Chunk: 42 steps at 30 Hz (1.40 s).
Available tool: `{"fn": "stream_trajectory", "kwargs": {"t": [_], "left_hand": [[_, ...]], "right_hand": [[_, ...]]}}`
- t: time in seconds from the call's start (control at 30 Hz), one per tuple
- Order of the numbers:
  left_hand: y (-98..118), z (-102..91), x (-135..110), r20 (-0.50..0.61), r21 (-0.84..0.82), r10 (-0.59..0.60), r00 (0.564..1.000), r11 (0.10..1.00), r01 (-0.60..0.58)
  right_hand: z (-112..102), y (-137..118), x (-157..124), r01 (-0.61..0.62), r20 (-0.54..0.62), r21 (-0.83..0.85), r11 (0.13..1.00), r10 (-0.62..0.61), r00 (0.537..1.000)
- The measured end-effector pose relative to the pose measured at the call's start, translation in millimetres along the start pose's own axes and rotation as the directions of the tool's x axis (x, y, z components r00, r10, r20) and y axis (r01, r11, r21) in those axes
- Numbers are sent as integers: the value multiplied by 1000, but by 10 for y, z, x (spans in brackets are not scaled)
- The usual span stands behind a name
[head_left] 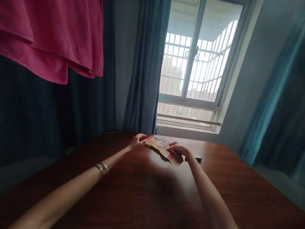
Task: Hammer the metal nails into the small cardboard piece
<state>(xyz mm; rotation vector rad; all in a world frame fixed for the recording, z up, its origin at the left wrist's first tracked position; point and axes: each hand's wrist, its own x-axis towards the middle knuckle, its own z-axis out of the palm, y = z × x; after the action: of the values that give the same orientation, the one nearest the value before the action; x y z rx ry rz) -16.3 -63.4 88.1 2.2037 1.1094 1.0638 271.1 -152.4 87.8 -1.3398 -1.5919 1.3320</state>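
A torn-edged piece of cardboard [157, 145], pale with pink bands near both ends, is held at a tilt over the brown table. Several thin dark pins or sticks [162, 141] stand up in a row along its far side; they are too small to name surely. My left hand [138, 142] grips the cardboard's left end, its fingertips partly hidden. On the right, my right hand [178, 148] has its fingers closed over the far right part of the cardboard. One slanting thin stick shows beside those fingertips; whether they touch it I cannot tell.
Behind my right wrist a small dark flat object [198, 160] lies on the wooden table [143, 197]. Blue curtains [145, 70] and a barred window [190, 63] stand beyond the far edge. Pink cloth [57, 38] hangs at the upper left.
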Motion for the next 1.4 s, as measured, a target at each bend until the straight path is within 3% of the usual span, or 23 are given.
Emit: {"fn": "stream_trajectory", "kwargs": {"t": [0.2, 0.37, 0.6, 0.8, 0.93, 1.07, 1.23, 1.4], "left_hand": [[-389, -300, -152, 73, 199, 54, 996, 978, -68], [-663, -379, -233, 167, 238, 45, 985, 967, -85], [-865, -373, -328, 379, 286, -40, 924, 955, -76], [-853, -237, -330, 389, 380, -93, 916, 922, -68], [-810, -149, -320, 351, 469, -153, 924, 883, -32], [-803, -80, -322, 316, 525, -175, 933, 851, -18], [-802, 79, -324, 196, 601, -190, 962, 798, 36], [-772, 251, -338, 68, 655, -216, 974, 746, 120]], "right_hand": [[558, -47, 691, 59, 80, -98, 993, -52, 995], [822, -26, 1052, 93, 83, -188, 978, -78, 993], [883, 90, 1355, 100, 4, -351, 931, -106, 994], [829, 299, 1431, 69, -141, -466, 882, -151, 978], [692, 385, 1302, 25, -240, -550, 835, -187, 953], [389, 397, 977, -52, -314, -644, 763, -203, 927], [-36, 407, 269, -271, -459, -744, 610, -172, 872], [-221, 530, -587, -493, -584, -755, 432, -99, 806]]}}
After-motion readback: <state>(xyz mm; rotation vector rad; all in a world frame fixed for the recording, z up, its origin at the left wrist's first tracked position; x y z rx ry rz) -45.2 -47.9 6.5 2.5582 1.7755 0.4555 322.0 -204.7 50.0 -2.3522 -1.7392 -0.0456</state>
